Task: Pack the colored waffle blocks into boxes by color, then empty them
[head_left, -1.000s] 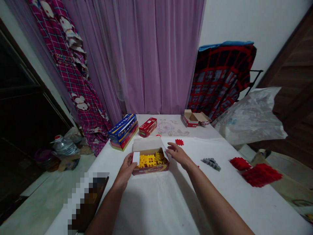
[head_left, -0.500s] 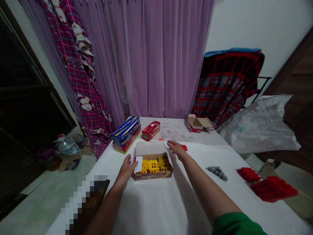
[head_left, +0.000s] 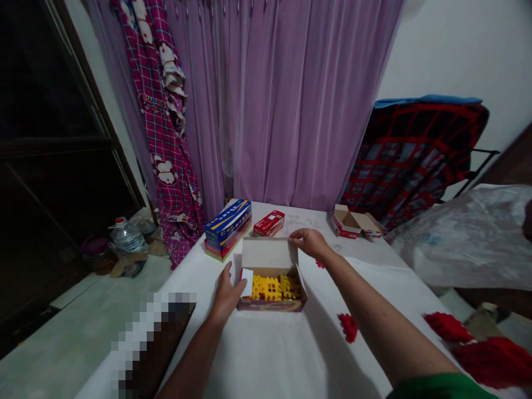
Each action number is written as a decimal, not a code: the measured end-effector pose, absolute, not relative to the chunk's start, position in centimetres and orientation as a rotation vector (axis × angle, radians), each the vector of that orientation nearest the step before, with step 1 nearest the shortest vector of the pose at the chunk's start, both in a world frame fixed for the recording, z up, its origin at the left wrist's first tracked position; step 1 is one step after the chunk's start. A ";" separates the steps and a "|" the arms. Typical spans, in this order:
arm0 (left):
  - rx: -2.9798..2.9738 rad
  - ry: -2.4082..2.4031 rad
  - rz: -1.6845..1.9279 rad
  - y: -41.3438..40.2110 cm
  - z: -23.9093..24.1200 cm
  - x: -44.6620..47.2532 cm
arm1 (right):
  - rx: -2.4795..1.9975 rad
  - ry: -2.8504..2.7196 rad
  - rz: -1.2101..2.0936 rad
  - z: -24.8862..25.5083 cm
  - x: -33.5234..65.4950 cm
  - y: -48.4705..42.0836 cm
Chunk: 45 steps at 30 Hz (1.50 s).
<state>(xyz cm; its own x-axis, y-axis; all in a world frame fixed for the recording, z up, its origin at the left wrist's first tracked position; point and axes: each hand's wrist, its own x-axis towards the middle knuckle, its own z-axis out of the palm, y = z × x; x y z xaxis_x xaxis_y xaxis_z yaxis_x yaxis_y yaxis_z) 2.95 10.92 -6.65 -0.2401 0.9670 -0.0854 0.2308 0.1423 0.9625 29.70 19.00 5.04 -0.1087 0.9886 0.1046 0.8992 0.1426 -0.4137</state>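
Observation:
A small cardboard box (head_left: 272, 306) stands in front of me, packed with yellow toy building pieces (head_left: 270, 287). Its lid (head_left: 266, 254) is raised at the back. With fingers pinched, my right hand (head_left: 311, 243) grips the lid's upper right corner. My left hand (head_left: 226, 291) is at the box's left end, fingers spread and thumb touching the white side flap (head_left: 246, 282). Behind the right hand a small red piece (head_left: 320, 264) shows in part. Another red piece (head_left: 348, 327) lies beside my right forearm.
Stacked boxes, blue on top (head_left: 228, 223), stand back left near a red box (head_left: 269, 223). An open box (head_left: 348, 221) sits back right. Red piles (head_left: 449, 327) lie at the right edge. A dark flat object (head_left: 174, 332) is at front left. Purple curtains (head_left: 282, 111) hang behind.
My right hand has closed on the lid's corner, and the lid stands a little higher. My left hand stays at the flap. The view has swung left, shifting everything rightward.

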 end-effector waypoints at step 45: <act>2.508 1.266 0.368 10.8 -0.2 0.5 | -1.295 -2.418 0.008 -2.5 31.6 8.8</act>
